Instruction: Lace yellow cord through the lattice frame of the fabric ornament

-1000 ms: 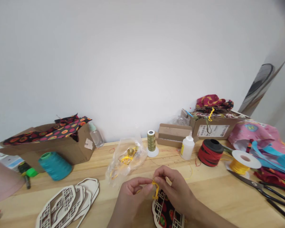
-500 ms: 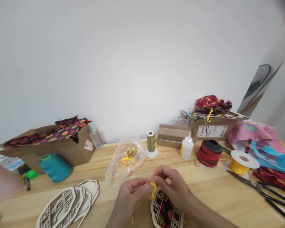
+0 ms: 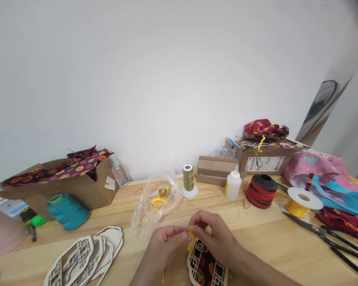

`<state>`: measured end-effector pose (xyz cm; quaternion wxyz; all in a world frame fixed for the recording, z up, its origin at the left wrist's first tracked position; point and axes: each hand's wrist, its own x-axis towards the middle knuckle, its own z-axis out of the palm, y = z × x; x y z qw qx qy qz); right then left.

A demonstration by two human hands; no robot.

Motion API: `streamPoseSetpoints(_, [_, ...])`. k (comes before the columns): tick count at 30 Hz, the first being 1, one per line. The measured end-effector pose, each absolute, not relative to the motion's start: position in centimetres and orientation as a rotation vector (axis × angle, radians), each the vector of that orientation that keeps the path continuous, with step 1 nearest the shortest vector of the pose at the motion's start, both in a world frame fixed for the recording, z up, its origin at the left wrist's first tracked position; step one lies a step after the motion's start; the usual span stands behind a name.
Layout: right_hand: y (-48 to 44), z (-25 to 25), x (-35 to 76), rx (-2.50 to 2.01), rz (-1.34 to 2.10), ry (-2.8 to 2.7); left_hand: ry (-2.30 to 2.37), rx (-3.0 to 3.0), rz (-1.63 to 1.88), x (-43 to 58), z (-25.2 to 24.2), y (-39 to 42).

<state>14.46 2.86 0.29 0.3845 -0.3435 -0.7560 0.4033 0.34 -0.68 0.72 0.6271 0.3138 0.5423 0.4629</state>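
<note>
Both of my hands meet over the front middle of the table, fingertips almost touching. My left hand [image 3: 170,241] pinches a yellow cord [image 3: 191,240] between thumb and forefinger. From the other side my right hand [image 3: 214,235] pinches the same cord, its fingers curled. The cord forms a small loop hanging below the fingertips. Under my right hand lies a pale wooden lattice frame [image 3: 191,267] backed with dark patterned fabric [image 3: 207,264]; the hand covers part of it. A thin yellow end also shows below my left hand.
Left are stacked wooden frames [image 3: 77,258], a teal thread cone [image 3: 68,211] and a fabric-filled box [image 3: 100,194]. Behind my hands sit a plastic bag [image 3: 149,204], a gold-green spool [image 3: 188,178] and a glue bottle [image 3: 233,186]. Right are a red spool [image 3: 261,192], yellow cord spool [image 3: 304,198] and black scissors [image 3: 322,232].
The whole view has shifted slightly, so things appear a little further left. My hands keep the same pinch on the yellow cord, with fingertips slightly closer together.
</note>
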Motion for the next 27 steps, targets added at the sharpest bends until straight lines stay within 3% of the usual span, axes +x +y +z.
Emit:
streamPoseSetpoints(6, [3.0,0.3,14.5,-0.885,1.064,-1.919,1.263,0.78,0.947,0.0,1.0,-0.6])
streamPoseSetpoints(17, [3.1,0.5,14.9,-1.021,0.867,-1.962,1.278,0.769,1.079,0.0,0.2,-0.7])
streamPoseSetpoints(27, [3.5,0.6,14.6,-0.907,1.549,-1.611,1.036,0.656,1.11,-1.0,0.0,-0.6])
